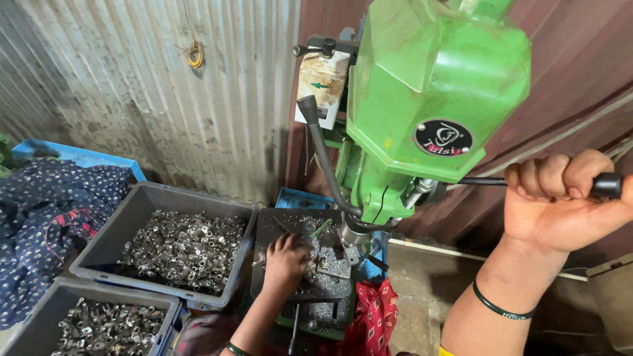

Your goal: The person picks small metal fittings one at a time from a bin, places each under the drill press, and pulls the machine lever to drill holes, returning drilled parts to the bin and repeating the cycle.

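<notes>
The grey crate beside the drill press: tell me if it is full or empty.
Partly full. The grey crate holds a heap of small metal parts covering its floor, well below the rim.

The right hand (560,198) is fisting closed right of the drill (428,86), forearm raised. The left hand (287,260) is resting palm-down, fingers curled, below the drill.
</notes>
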